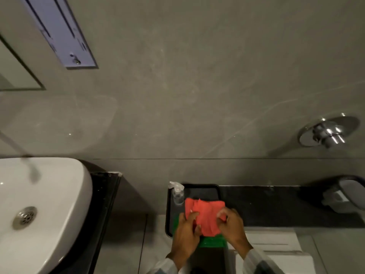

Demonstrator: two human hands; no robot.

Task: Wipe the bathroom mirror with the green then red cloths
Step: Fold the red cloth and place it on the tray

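Observation:
A red cloth (205, 214) lies bunched over a black tray (199, 188) at the bottom centre. My left hand (185, 230) grips its left edge and my right hand (234, 226) pinches its right edge. Under the red cloth a green cloth (212, 242) shows as a strip below it and a sliver beside my left hand. The corner of the mirror (17, 74) is at the upper left edge of the view, far from both hands.
A clear spray bottle (177, 194) stands at the tray's back left corner. A white basin (39, 210) with a metal drain fills the lower left. A chrome wall fitting (327, 133) is at right, a soap dish (343, 196) below it, a flat wall panel (59, 30) upper left.

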